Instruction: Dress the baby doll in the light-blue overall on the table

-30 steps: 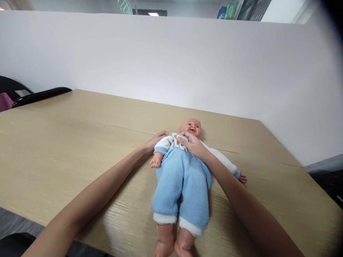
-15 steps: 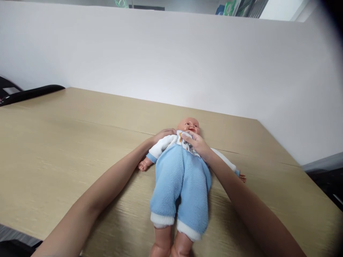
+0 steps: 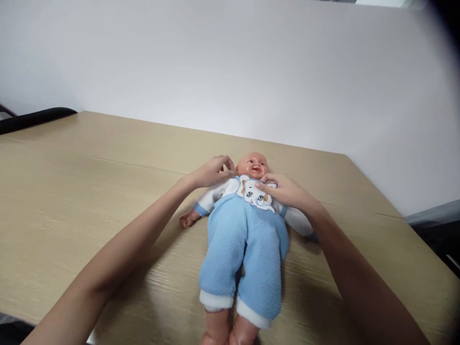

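A bald baby doll (image 3: 252, 166) lies on its back, its head toward the far side. It wears a light blue fleece romper (image 3: 230, 235) with white sleeves and cuffs, and an animal-face bib on the chest. My left hand (image 3: 212, 171) is at the doll's shoulder beside the neck, thumb and fingertips brought together in a pinch; what lies between them is too small to make out. At the other side of the collar, my right hand (image 3: 287, 189) grips the upper edge of the bib, thumb on its front. My right forearm hides part of the doll's arm on that side.
The doll rests on a wide light-wood table (image 3: 108, 191) with seam lines across it. A white wall (image 3: 215, 72) stands along the far edge. A black chair-like edge (image 3: 43, 117) shows at the far left, and dark objects (image 3: 438, 239) lie beyond the right edge.
My hands have moved apart from the doll's chest: the left one lifted at the shoulder, the right one shifted right, uncovering the bib's face. The view has tipped down slightly.
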`<state>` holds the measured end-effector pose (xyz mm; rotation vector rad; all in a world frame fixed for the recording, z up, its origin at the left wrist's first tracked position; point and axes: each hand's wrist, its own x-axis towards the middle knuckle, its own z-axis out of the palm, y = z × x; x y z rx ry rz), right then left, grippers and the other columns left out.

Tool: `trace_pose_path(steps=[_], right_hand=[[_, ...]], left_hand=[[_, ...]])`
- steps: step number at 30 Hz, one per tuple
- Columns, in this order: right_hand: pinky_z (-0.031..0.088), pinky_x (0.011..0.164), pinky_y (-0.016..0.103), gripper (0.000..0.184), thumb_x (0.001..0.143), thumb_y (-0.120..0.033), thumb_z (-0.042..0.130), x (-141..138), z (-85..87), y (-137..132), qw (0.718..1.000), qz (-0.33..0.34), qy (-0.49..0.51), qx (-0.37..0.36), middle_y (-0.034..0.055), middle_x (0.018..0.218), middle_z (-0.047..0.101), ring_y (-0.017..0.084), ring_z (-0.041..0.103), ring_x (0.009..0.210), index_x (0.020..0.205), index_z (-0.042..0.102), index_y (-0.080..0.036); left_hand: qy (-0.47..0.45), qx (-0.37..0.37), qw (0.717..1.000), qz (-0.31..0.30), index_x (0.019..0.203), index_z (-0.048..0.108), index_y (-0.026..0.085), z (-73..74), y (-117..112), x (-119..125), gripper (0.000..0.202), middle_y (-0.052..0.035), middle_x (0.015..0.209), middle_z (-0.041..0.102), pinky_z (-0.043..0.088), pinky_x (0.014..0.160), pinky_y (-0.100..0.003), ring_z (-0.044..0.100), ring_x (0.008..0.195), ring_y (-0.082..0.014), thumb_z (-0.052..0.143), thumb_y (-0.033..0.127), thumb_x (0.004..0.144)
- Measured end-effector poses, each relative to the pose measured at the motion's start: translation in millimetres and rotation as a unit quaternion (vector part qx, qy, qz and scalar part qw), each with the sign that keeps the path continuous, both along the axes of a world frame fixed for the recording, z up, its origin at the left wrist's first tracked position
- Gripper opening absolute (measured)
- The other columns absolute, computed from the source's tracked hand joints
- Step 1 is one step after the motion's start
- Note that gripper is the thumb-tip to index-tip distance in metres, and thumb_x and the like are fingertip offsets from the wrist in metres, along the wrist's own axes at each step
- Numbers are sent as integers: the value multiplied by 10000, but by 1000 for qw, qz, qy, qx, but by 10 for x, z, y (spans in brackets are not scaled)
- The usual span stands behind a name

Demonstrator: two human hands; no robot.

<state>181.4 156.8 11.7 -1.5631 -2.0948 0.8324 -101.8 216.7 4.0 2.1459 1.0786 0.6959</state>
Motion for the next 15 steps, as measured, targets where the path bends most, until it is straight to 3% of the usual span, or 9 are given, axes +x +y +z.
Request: trace_pose_path(steps=[3, 7, 11, 15], right_hand=[[538, 899, 393, 351, 1008, -533, 647, -33, -33, 4, 1000, -2, -3, -5, 75, 1176, 817, 319, 739, 1078, 1137, 754, -224], [533, 875, 372, 361, 1016, -548, 630, -32, -70, 19, 1000, 12, 6, -5, 73, 1159, 813, 306, 736, 1063, 1123, 738, -221], [522, 843, 369, 389, 1008, -583, 620, -35, -116, 43, 1000, 15, 0, 12, 75, 1111, 803, 294, 719, 1010, 1082, 722, -215], [513, 820, 374, 426, 1001, -619, 599, -43, -142, 62, 1000, 20, -12, 17, 73, 1018, 777, 287, 704, 960, 1011, 704, -206]], left_hand=[[76, 1, 997, 13, 1097, 650, 206, 264, -258, -80, 336, -69, 1094, 729, 519, 824, -348, 663, 916, -216, 591, 517, 985], [222, -128, 963, -88, 1156, 652, 208, 494, -508, -172, 435, -62, 1142, 767, 495, 845, -316, 696, 1013, -241, 592, 595, 968], [310, -131, 930, -148, 1069, 667, 212, 530, -489, -243, 401, -57, 1118, 772, 468, 900, -320, 682, 1033, -250, 571, 587, 964], [270, -138, 927, -218, 1084, 643, 221, 451, -355, -345, 362, -32, 1055, 717, 466, 937, -322, 648, 1026, -243, 644, 538, 909]])
